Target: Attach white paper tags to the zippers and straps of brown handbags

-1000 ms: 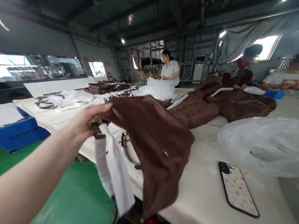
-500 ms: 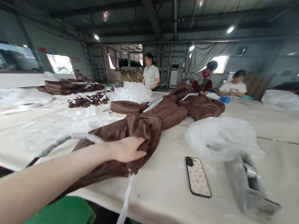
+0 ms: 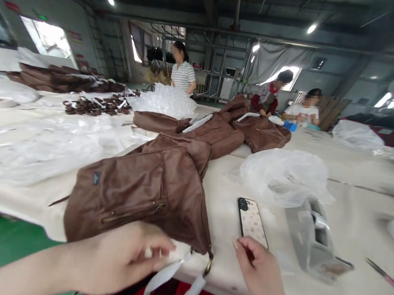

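A brown leather-like bag (image 3: 139, 188) lies on the table with a zip pocket and a small dark label facing up. My left hand (image 3: 133, 258) is at the bag's near edge, its fingers curled in and blurred; what they hold is too small to tell. Just right of it, a strap wrapped in white (image 3: 190, 292) hangs from a metal clasp (image 3: 208, 264) at the bag's corner. My right hand (image 3: 262, 275) is beside the near end of a patterned phone (image 3: 253, 220), thumb and forefinger pinched together. Anything between those fingertips cannot be made out.
More brown bags (image 3: 215, 130) lie behind. Crumpled clear plastic (image 3: 285, 175), a grey tape dispenser (image 3: 319, 243) and a pointed tool with a pink handle (image 3: 386, 276) are on the right. White wrapping (image 3: 57, 145) covers the left. Several people are at the far side.
My left hand has drawn back off the bag towards the near edge. The bag now lies flatter, its pocket and label showing. My right hand has come into view.
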The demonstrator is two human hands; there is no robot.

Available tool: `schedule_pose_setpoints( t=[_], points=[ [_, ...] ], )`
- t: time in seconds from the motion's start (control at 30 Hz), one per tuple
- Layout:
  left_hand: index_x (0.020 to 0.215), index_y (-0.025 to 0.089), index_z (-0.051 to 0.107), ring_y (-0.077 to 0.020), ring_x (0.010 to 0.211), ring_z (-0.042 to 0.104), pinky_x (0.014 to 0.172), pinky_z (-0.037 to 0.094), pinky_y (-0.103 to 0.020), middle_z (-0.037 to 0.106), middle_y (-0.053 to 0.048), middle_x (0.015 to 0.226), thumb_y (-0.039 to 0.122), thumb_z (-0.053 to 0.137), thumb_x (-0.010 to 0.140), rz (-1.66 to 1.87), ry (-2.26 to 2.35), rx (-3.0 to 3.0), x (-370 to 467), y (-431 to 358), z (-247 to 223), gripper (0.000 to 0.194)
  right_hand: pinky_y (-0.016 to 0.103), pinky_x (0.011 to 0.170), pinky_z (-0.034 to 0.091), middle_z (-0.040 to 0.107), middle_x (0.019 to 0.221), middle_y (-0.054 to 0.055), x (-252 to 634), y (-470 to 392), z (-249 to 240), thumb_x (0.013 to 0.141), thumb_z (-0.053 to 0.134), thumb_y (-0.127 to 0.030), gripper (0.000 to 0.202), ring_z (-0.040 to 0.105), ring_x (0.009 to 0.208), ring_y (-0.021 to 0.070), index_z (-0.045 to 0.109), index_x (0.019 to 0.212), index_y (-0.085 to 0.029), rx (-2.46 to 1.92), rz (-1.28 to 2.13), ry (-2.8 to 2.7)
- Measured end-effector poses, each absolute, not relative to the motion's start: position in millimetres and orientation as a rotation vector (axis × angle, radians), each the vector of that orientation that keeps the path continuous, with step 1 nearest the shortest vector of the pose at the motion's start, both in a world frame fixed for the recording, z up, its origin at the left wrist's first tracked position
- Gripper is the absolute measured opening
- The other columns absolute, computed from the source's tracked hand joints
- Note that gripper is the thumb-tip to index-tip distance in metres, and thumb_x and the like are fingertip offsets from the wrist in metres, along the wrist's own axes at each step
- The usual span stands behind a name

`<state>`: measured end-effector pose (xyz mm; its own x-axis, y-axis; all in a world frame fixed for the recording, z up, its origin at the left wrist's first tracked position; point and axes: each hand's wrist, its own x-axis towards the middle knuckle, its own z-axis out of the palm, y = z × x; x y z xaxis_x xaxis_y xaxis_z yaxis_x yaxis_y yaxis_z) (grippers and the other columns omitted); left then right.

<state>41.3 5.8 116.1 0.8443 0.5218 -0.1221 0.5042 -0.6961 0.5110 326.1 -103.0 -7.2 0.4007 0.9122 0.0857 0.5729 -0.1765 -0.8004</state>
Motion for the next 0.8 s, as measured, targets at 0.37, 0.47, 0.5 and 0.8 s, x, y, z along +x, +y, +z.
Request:
schedule_pose_setpoints(
  t=[0.37,0.47,0.5,0.8],
  points=[
    [0.123,0.015,0.051,-0.0327,0.093,0.070,0.079,0.059,-0.044,0.071,-0.013,0.102,0.067,0.058,0.071,0.887,2.032,1.622,-114,29,0,0.074,0.027,0.059,0.050,0.071,0.078,0.002,287,-76,-21,0.087,0.052,-0.058,0.039,0.065,0.063,0.0179,0.066,0.097,-0.023,-1.889,0.552,-1.461],
    [0.108,0.019,0.058,-0.0314,0.094,0.070,0.075,0.058,-0.037,0.073,-0.009,0.097,0.065,0.059,0.072,0.817,2.008,1.725,-111,33,1,0.059,0.030,0.059,0.051,0.070,0.079,0.002,276,-69,-24,0.083,0.056,-0.061,0.045,0.065,0.063,0.0192,0.064,0.104,-0.022,-1.930,0.478,-1.512],
    [0.104,0.020,0.059,-0.0320,0.093,0.070,0.074,0.058,-0.036,0.074,-0.009,0.096,0.065,0.058,0.073,0.818,2.059,1.776,-108,37,6,0.055,0.031,0.061,0.051,0.070,0.080,0.003,275,-68,-25,0.083,0.056,-0.061,0.045,0.065,0.065,0.0198,0.064,0.104,-0.022,-1.947,0.449,-1.520],
    [0.111,0.016,0.061,-0.0318,0.101,0.067,0.087,0.054,-0.039,0.073,-0.012,0.107,0.057,0.054,0.081,0.858,1.813,1.915,-95,109,36,0.051,0.032,0.063,0.052,0.072,0.081,0.004,265,-65,-32,0.084,0.051,-0.064,0.046,0.068,0.068,0.0219,0.064,0.101,-0.023,-1.976,0.508,-1.484]
  ],
)
